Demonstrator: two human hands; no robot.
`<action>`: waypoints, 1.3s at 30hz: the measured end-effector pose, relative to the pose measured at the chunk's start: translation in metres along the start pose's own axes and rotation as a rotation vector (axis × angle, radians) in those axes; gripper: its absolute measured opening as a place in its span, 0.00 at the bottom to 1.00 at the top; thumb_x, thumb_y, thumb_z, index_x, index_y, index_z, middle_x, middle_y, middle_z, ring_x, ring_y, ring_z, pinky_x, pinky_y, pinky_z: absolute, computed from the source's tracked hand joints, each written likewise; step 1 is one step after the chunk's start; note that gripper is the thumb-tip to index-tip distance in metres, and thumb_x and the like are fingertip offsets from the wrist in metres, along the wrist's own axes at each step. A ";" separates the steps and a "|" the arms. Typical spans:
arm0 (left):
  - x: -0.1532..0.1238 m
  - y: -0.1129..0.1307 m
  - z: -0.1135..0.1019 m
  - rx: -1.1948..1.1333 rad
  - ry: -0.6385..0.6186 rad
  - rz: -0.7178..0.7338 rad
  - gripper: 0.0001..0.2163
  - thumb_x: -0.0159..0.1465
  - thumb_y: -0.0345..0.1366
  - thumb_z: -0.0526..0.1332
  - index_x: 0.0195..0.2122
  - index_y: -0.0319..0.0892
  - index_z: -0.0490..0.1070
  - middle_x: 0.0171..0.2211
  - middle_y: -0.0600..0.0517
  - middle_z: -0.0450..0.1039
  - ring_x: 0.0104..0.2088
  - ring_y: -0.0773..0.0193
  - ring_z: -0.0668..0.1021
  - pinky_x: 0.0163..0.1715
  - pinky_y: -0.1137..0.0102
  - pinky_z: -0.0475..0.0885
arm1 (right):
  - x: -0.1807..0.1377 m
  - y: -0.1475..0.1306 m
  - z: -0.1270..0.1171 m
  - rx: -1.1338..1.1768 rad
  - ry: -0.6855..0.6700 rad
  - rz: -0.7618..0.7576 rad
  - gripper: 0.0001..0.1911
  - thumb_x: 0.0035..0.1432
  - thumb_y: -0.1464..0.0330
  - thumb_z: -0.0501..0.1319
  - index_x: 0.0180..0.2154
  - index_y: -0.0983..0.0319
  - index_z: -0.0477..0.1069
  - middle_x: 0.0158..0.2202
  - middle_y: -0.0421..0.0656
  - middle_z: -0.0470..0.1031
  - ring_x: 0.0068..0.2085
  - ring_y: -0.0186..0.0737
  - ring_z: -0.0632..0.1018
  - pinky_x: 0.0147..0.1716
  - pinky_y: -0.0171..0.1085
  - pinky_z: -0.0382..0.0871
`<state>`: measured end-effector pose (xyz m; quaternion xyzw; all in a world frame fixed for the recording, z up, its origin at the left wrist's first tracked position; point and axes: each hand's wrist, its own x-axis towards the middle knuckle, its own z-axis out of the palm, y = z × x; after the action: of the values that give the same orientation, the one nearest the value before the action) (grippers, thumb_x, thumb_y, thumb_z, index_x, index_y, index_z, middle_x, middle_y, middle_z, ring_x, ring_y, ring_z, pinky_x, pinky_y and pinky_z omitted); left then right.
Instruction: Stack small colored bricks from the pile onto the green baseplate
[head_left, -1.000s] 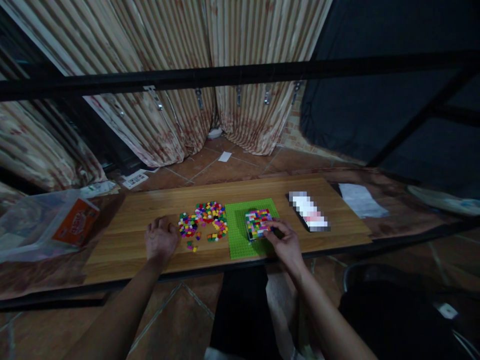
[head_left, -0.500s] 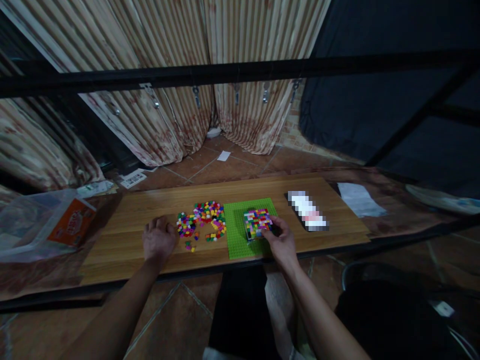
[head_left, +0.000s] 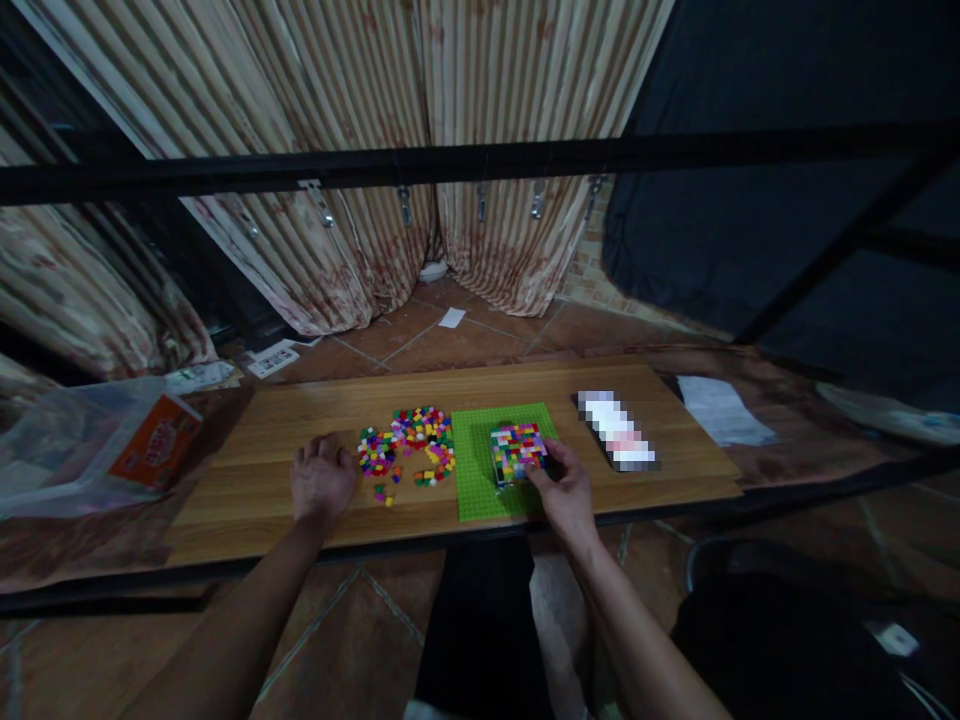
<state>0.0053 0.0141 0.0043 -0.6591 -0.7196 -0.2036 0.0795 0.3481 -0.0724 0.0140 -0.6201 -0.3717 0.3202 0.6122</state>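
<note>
A multicoloured block of small toy bricks stands on the green studded baseplate. My right hand grips its right side, thumb at the near edge and fingers round the far right corner. Left of the baseplate lies a loose heap of small coloured bricks, with several scattered towards the near edge. Just left of that heap my left hand rests on the wooden table, back up and fingers curled in. Its palm is hidden, so whether anything is in it does not show.
A phone with a blurred-out screen lies right of the baseplate. Further right is a white paper sheet. A clear plastic bin with an orange packet stands at the left. A black bar with hanging clips crosses beyond the table.
The whole view has shifted slightly, with everything a little lower in the picture. Both hands keep their places, the right one still on the brick block.
</note>
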 end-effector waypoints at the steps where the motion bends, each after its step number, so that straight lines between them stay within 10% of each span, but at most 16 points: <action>1: 0.000 0.000 0.000 0.001 0.003 -0.001 0.20 0.63 0.37 0.47 0.48 0.36 0.73 0.48 0.38 0.73 0.49 0.48 0.73 0.52 0.53 0.65 | -0.001 0.000 -0.002 0.008 0.025 0.009 0.29 0.45 0.59 0.67 0.49 0.64 0.70 0.48 0.52 0.77 0.47 0.47 0.78 0.50 0.47 0.70; 9: -0.001 0.004 -0.003 0.013 -0.015 -0.025 0.19 0.62 0.36 0.48 0.48 0.36 0.72 0.48 0.38 0.73 0.49 0.48 0.72 0.50 0.54 0.66 | -0.038 -0.009 -0.013 -0.097 0.165 -0.062 0.20 0.54 0.57 0.63 0.44 0.63 0.74 0.44 0.51 0.78 0.43 0.45 0.78 0.45 0.45 0.71; 18: -0.004 0.009 -0.008 0.015 -0.047 -0.071 0.18 0.63 0.36 0.49 0.47 0.36 0.72 0.49 0.39 0.73 0.50 0.48 0.72 0.51 0.56 0.65 | -0.082 -0.022 0.042 -0.361 -0.499 -0.359 0.12 0.61 0.70 0.54 0.42 0.57 0.75 0.40 0.45 0.77 0.42 0.43 0.78 0.42 0.41 0.73; 39: -0.006 0.008 -0.005 -0.027 -0.024 -0.089 0.17 0.63 0.35 0.50 0.49 0.37 0.71 0.51 0.39 0.72 0.52 0.48 0.71 0.53 0.55 0.65 | -0.030 -0.003 0.139 -0.631 -0.444 -0.460 0.17 0.59 0.75 0.51 0.44 0.60 0.75 0.41 0.51 0.74 0.43 0.48 0.74 0.46 0.44 0.68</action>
<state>0.0134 0.0067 0.0076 -0.6298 -0.7463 -0.2087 0.0526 0.2142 -0.0256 0.0089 -0.5941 -0.7018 0.1721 0.3534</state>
